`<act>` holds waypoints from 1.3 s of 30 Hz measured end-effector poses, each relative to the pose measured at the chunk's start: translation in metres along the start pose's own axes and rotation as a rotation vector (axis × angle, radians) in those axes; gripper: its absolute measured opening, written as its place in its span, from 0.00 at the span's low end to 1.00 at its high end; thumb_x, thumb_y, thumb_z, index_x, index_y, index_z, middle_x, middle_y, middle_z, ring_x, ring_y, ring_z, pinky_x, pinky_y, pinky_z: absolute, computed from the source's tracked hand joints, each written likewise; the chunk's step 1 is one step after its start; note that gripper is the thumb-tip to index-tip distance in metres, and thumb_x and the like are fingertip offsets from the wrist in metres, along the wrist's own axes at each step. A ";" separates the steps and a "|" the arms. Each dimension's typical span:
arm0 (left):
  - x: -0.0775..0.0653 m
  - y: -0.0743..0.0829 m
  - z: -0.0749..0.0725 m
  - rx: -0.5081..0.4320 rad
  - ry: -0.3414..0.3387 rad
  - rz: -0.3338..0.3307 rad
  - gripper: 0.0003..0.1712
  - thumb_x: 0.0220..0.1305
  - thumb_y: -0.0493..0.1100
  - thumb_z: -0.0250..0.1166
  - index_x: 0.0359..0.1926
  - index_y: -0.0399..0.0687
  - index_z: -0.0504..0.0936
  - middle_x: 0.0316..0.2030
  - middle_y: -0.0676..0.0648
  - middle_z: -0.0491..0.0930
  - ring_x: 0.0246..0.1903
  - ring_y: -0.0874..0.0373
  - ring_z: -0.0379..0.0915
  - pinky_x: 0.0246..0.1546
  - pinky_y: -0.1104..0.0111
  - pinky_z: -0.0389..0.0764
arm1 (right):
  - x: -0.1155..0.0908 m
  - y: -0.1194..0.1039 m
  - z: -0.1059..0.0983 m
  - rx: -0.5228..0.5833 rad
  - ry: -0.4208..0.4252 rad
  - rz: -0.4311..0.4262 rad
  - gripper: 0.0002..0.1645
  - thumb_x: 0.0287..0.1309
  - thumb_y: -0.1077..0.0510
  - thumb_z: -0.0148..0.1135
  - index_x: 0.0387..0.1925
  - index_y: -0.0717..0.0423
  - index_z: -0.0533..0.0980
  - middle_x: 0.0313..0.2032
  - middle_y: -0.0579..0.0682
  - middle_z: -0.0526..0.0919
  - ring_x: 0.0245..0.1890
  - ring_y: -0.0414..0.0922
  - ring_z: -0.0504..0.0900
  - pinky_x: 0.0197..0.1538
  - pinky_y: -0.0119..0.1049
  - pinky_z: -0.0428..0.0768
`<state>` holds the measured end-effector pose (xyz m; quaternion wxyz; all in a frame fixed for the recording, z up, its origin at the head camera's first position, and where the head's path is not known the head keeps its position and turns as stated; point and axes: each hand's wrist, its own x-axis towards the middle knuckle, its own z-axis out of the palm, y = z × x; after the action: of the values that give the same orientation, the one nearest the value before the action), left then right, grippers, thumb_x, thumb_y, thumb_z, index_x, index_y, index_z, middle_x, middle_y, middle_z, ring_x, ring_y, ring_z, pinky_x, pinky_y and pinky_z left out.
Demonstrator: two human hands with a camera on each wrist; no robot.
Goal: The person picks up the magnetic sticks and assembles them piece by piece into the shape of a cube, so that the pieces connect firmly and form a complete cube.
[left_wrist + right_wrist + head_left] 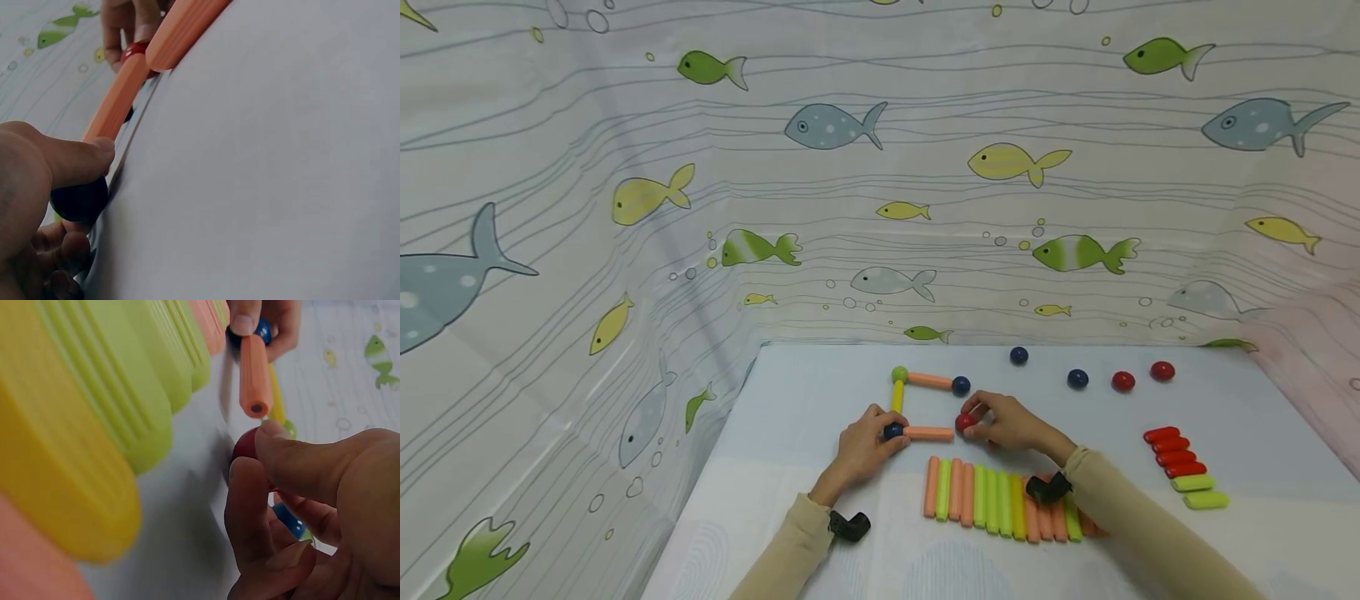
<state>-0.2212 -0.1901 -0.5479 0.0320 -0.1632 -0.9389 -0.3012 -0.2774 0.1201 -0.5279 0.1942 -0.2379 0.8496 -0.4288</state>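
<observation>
Red glossy ball (964,424) pinched in right hand (1009,423), just beside free end of ridged orange rod (928,433). Left hand (859,447) grips smooth dark-blue ball (892,431) at rod's other end. Grooved rods (992,502) lie in row nearby.

Bright and even in the head view, dimmer and greyer at the wrists!
Soft light washes the white table (737,467), shadows faint, with small glints on the far balls (1162,371) at right. Over to the left wrist: muted tones, and the left hand (28,187) sits in gloom at lower left. Now the right wrist: the yellow stick (69,444) looks soft at left, a blurry dark shadow spreads mid-frame, the red ball (245,445) shows deep maroon, and pinpoint highlights dot the blue ball (289,519).
</observation>
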 end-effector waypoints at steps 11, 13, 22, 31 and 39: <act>0.000 -0.001 0.002 0.016 0.009 0.007 0.12 0.71 0.55 0.71 0.52 0.63 0.87 0.41 0.52 0.74 0.27 0.63 0.63 0.28 0.69 0.64 | -0.004 -0.007 0.007 0.001 -0.004 -0.010 0.20 0.66 0.57 0.74 0.54 0.56 0.76 0.48 0.56 0.85 0.31 0.44 0.82 0.33 0.35 0.85; 0.000 -0.001 0.002 0.017 0.009 0.006 0.12 0.71 0.56 0.71 0.52 0.63 0.87 0.41 0.52 0.74 0.27 0.63 0.64 0.28 0.69 0.64 | -0.007 -0.007 0.006 -0.005 -0.008 -0.006 0.20 0.65 0.57 0.75 0.53 0.55 0.76 0.47 0.54 0.85 0.33 0.44 0.82 0.34 0.34 0.84; -0.001 -0.002 0.002 0.006 0.022 -0.002 0.12 0.71 0.55 0.71 0.51 0.62 0.87 0.41 0.51 0.74 0.26 0.63 0.63 0.27 0.68 0.63 | -0.011 -0.004 0.008 0.024 -0.052 -0.022 0.20 0.65 0.54 0.75 0.53 0.54 0.76 0.47 0.53 0.84 0.34 0.45 0.82 0.35 0.36 0.85; 0.000 -0.001 0.001 0.006 0.025 -0.004 0.12 0.71 0.55 0.71 0.51 0.61 0.87 0.41 0.51 0.74 0.26 0.63 0.63 0.27 0.69 0.63 | -0.012 -0.003 0.009 0.044 -0.044 -0.038 0.22 0.65 0.53 0.75 0.54 0.54 0.76 0.47 0.53 0.84 0.34 0.46 0.81 0.34 0.36 0.85; -0.001 -0.001 0.002 -0.010 0.022 -0.008 0.12 0.71 0.55 0.71 0.51 0.62 0.87 0.41 0.51 0.74 0.26 0.63 0.64 0.27 0.69 0.64 | -0.020 -0.013 0.007 -0.131 0.141 -0.087 0.22 0.64 0.46 0.75 0.50 0.52 0.77 0.38 0.48 0.83 0.27 0.39 0.73 0.31 0.31 0.72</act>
<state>-0.2208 -0.1903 -0.5505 0.0404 -0.1561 -0.9377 -0.3079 -0.2538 0.1204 -0.5188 0.0991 -0.2559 0.8763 -0.3960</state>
